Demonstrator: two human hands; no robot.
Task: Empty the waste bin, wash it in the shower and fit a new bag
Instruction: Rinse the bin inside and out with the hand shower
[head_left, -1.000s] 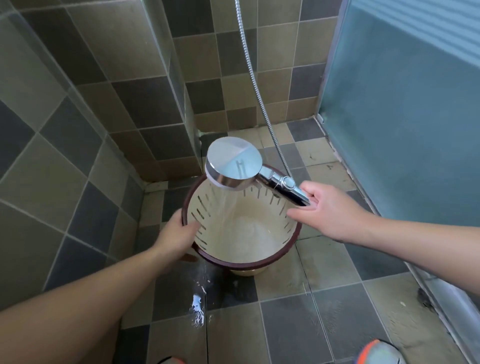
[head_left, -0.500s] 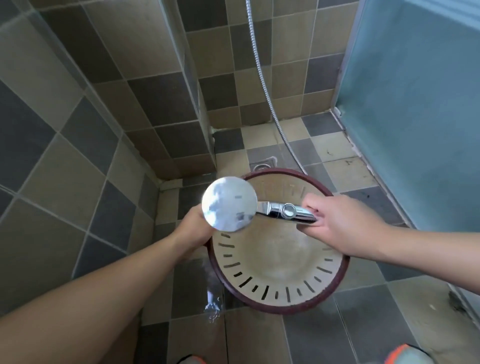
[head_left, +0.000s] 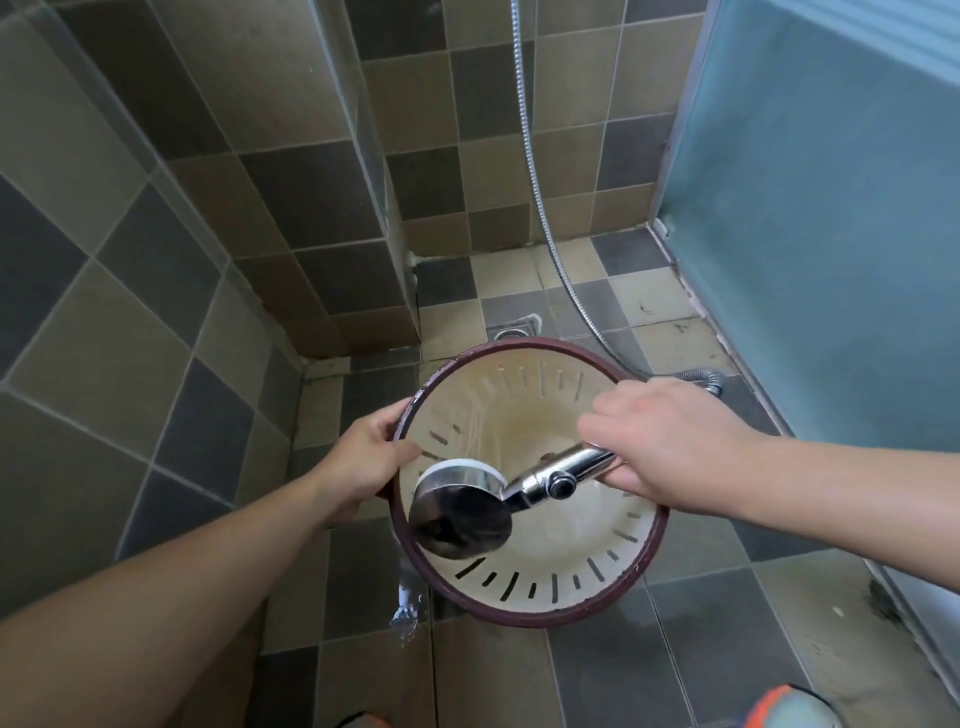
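Cream plastic: the bin (head_left: 561, 540) is cream inside with a dark red rim; rows of narrow slots ring its wall; a brownish stain marks the far inner side.
Bin place: it sits over the tiled floor in the shower corner, mouth tipped toward the camera; whether its base touches the floor cannot be told.
Left hand (head_left: 363, 462): it grips the bin's left rim, thumb curled over the edge, fingers behind the wall.
Right hand (head_left: 670, 447): it is wrapped round the handle of the shower head, reaching in from the right over the bin's mouth.
Shower head (head_left: 462, 512): chrome, round, with a white band at its face; it hangs low over the bin's near-left inner wall, back toward the camera; a black button sits on the neck.
Hose (head_left: 530, 156): a ribbed metal line drops down the back wall, runs across the floor and loops behind the right hand.
Floor (head_left: 701, 649): square tiles in grey, tan and dark brown, wet and shiny; a small puddle (head_left: 408, 608) glints just left of the bin's near edge.
Drain (head_left: 514, 328): a square metal grate just beyond the bin's far rim.
Walls (head_left: 156, 260): the same chequered tiles on the left and back; a frosted blue-green panel (head_left: 831, 208) closes the right side.
Shoes (head_left: 789, 709): orange and grey toes at the bottom edge.
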